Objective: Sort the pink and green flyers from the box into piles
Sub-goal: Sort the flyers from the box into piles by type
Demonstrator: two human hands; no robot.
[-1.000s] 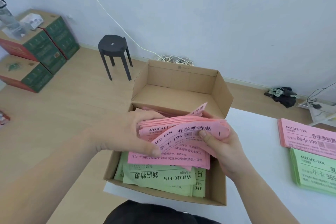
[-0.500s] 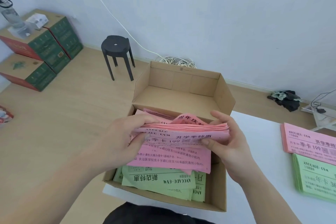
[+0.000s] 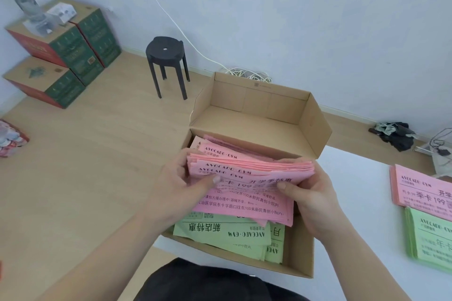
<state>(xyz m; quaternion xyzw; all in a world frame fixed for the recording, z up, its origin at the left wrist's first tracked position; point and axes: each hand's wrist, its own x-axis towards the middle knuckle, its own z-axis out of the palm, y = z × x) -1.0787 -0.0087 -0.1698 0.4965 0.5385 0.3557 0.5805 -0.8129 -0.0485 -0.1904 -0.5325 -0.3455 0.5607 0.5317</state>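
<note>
The cardboard box point(image 3: 300, 247) on the desk point(image 3: 354, 203) holds loose green flyers point(image 3: 220, 230) at its near end. My left grip point(image 3: 176, 186) and right grip point(image 3: 310, 193) pinch opposite ends of a pink stack point(image 3: 249, 171) of thin rectangular sheets over the box.

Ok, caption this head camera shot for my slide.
Left hand and right hand grip a pink flyer stack over the cardboard box; pink pile and green pile sit on the table.

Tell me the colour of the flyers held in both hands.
The flyers are pink with black print; the head view shows it.
</note>
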